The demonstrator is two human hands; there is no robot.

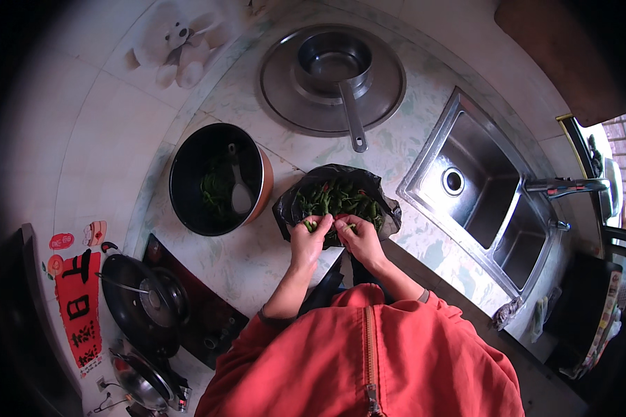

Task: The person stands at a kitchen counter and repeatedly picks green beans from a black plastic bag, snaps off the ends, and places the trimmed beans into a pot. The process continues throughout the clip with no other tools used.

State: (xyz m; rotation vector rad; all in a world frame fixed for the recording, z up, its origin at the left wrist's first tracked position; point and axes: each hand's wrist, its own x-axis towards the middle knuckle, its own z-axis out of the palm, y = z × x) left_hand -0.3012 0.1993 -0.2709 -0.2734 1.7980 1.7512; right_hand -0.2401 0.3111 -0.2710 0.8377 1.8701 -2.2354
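Note:
A black plastic bag [391, 211] lies open on the counter in front of me, filled with green chili peppers [339, 194] and a few red ones. Over its near edge, my left hand [310, 242] holds a green chili pepper [310, 225] in its curled fingers. My right hand [362, 241] is close beside it, thumb and fingertips pinched, with a small pale-green piece [350, 227] in the fingers. A bit of red shows between the two sets of fingertips, partly hidden by them. Left of the bag stands a deep pot [265, 182], dark inside, with green peppers and a pale spoon [241, 195] in it.
A saucepan [334, 57] rests on a large round metal lid [279, 88] at the back, its handle pointing toward me. To the right is a double steel sink [464, 172] with a faucet [568, 186]. A wok [130, 307] sits over a dark cooktop [214, 318] at left.

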